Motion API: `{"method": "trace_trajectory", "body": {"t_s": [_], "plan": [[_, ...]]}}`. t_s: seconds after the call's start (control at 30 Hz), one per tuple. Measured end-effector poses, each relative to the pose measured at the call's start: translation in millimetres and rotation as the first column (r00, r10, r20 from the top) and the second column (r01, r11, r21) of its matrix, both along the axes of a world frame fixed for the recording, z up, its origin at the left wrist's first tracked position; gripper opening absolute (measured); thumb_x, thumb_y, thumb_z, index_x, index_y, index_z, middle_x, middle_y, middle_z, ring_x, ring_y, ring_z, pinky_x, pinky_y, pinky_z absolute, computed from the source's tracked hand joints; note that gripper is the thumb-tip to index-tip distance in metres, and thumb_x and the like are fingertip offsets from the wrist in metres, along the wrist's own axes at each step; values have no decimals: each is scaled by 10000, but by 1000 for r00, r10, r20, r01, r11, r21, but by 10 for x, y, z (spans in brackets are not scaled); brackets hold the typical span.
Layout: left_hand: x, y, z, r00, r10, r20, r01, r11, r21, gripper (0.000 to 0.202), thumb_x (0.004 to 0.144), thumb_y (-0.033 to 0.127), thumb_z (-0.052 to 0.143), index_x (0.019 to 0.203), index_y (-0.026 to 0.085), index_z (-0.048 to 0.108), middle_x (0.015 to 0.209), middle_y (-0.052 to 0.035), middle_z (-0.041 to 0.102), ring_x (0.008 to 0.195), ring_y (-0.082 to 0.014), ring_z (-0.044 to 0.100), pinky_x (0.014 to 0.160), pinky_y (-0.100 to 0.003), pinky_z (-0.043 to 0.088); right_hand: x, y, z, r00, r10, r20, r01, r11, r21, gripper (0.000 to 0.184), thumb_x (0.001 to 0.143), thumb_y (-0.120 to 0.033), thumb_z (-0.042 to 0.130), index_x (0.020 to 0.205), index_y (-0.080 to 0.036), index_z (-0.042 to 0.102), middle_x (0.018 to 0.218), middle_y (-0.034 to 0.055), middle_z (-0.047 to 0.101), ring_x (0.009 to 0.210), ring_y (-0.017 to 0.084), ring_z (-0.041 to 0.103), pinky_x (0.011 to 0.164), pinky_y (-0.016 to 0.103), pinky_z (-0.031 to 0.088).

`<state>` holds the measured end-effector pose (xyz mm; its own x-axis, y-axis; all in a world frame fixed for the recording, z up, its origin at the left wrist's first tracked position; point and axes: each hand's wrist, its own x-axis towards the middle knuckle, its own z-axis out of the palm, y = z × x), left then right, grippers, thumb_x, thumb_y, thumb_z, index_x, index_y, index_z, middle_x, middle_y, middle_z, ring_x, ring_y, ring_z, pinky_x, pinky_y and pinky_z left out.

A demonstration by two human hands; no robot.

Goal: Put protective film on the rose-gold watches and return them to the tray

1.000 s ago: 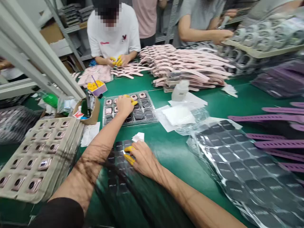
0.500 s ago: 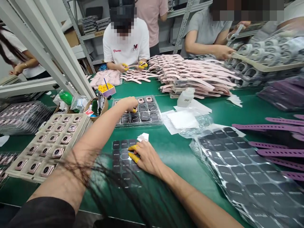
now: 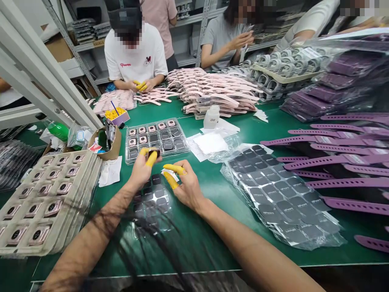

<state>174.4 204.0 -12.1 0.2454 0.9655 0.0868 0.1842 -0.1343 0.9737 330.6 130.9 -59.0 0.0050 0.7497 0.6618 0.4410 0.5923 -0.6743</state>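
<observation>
My left hand (image 3: pixel 143 169) has yellow finger cots and pinches a small dark square piece (image 3: pixel 154 153), blurred, just in front of the clear plastic tray (image 3: pixel 166 153). In that tray pink-gold watch cases (image 3: pixel 152 128) sit in the back row and at the left of the second row; black squares (image 3: pixel 168 144) fill other pockets. My right hand (image 3: pixel 187 186), also in yellow finger cots, grips a crumpled white wipe (image 3: pixel 169 175) between thumb and finger. Below both hands lies a clear sheet of black square stickers (image 3: pixel 156 192), partly covered by blurred hair strands.
Stacked beige trays of watch cases (image 3: pixel 45 189) stand at left, beside a small cardboard box (image 3: pixel 114 142). Right of me lie more black sticker sheets (image 3: pixel 273 194) and purple straps (image 3: pixel 340 162). A white bottle (image 3: pixel 211 117), pink strap piles (image 3: pixel 219 91) and co-workers are across the table.
My left hand has come back from the tray towards me, now with the dark piece. My right hand has lifted off the sticker sheet and holds the white wipe. The view has shifted right.
</observation>
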Motion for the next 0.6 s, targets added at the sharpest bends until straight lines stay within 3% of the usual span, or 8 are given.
{"method": "trace_trajectory", "body": {"t_s": [0.07,0.13,0.2,0.27,0.4,0.47,0.53,0.6], "plan": [[-120,-359,-93,980,-6,201,67,951,-303,427,799,466,762,1015,139,595,963,-43,693,815,-154,673,839,-326,555,71,45,15,997,59,48,-62,996,69,329,926,-152,557,1233,-265,591,1057,66,587,946,190,597,780,347,547],[-240,-580,-124,964,15,265,123,861,-494,462,671,401,875,948,129,625,880,-29,702,777,-157,686,784,-306,574,127,76,20,961,193,197,-219,968,122,383,916,-81,519,1248,-261,583,1183,80,625,1021,187,600,827,354,551],[-328,-657,-111,960,-3,279,173,791,-586,463,595,323,926,895,131,631,840,-13,705,773,-147,689,752,-270,575,151,83,22,906,285,314,-345,926,155,399,914,-40,493,1222,-272,593,1190,57,680,1025,181,595,857,367,545],[-378,-644,-88,956,-72,284,244,730,-638,469,546,277,951,859,132,633,831,-11,711,773,-141,691,737,-250,576,144,65,30,884,319,342,-394,902,176,365,919,-37,497,1163,-283,614,1079,27,734,953,174,590,817,358,536],[-414,-590,-105,918,-159,364,384,592,-709,523,493,322,979,862,129,662,810,-28,715,729,-148,693,695,-247,576,111,-17,98,893,386,232,-420,900,120,224,934,-101,535,1049,-260,644,888,25,719,770,146,579,668,308,491],[-411,-587,-138,887,-104,451,421,586,-693,552,515,430,961,890,131,687,820,-37,711,732,-146,689,707,-249,578,140,-43,159,900,433,43,-434,900,24,126,944,-179,571,1023,-247,642,852,17,688,727,131,590,640,285,484],[-398,-581,-168,878,-33,478,378,661,-648,553,563,500,928,898,124,698,838,-45,703,744,-134,680,732,-242,579,214,-36,217,914,385,-132,-403,902,-158,88,955,-270,585,1018,-240,638,880,17,684,721,126,607,628,270,479],[-384,-560,-192,911,17,413,256,761,-596,533,632,479,901,970,124,692,852,-42,694,723,-119,672,710,-228,577,313,3,248,952,294,-85,-302,859,-414,134,968,-326,559,1010,-233,648,895,21,694,703,128,607,618,269,460]]}}
